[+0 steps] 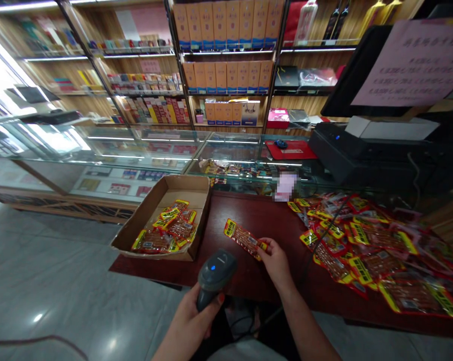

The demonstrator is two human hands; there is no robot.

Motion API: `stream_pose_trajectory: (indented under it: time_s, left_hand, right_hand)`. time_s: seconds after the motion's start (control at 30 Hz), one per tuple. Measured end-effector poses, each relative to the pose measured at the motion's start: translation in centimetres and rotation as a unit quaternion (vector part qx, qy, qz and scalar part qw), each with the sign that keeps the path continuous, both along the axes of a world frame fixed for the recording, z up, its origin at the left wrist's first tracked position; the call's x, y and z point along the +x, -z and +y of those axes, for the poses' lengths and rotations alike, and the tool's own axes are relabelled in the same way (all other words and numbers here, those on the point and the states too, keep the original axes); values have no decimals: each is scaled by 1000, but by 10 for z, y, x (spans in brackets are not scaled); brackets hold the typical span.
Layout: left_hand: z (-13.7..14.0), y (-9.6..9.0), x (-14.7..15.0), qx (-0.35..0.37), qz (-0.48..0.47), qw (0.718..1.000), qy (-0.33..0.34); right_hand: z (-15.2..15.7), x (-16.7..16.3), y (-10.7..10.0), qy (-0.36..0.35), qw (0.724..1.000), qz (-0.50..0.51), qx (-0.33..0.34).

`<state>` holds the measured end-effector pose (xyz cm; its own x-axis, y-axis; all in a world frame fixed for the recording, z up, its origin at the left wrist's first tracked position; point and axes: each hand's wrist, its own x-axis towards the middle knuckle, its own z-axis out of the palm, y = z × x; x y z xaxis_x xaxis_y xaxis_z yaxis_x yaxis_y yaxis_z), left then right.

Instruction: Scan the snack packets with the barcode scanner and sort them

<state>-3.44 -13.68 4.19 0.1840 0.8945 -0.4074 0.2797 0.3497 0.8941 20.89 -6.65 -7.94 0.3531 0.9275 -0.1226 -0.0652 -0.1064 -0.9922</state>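
Observation:
My left hand (194,318) is wrapped around the handle of a dark grey barcode scanner (216,271), with a blue light glowing on its top. Between the fingers of my right hand (275,260) is one end of a snack packet (245,239), red and yellow with brown sticks showing through. The packet is just above the dark red table (226,205), to the right of the scanner's head. An open cardboard box (196,188) at the left holds several similar packets (173,225). A large heap of snack packets (376,245) covers the table's right side.
Behind the table runs a glass display counter (143,145), with a red mat (292,149) and a computer mouse (281,144) on it. A monitor (354,75) stands at the right above a black machine (335,150). A cable (329,225) crosses the packet heap.

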Motion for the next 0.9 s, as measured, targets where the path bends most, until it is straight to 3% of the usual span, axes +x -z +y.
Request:
stream_pose_trajectory:
  time_s: [0.27,0.47,0.6,0.7,0.8,0.9]
  left_hand:
    - [0,10,-3,10,-8,1000,2]
    - [17,40,4,7,-31,999,4]
    - [33,64,4,37,-42,998,-2]
    - [42,75,4,43,-50,998,0]
    - [49,79,5,38,-45,998,-10]
    - [53,79,5,35,-50,998,-17]
  right_hand:
    - [2,-5,2,0,1000,5,-6]
    - [3,-2,-3,17,997,70,3]
    - [22,-5,-30,7,992,124,27]
    - [52,-31,-64,-52,988,134,62]
    - [88,-73,-93,-129,982,96,97]
    - [110,-94,-103,-164,979,7,125]
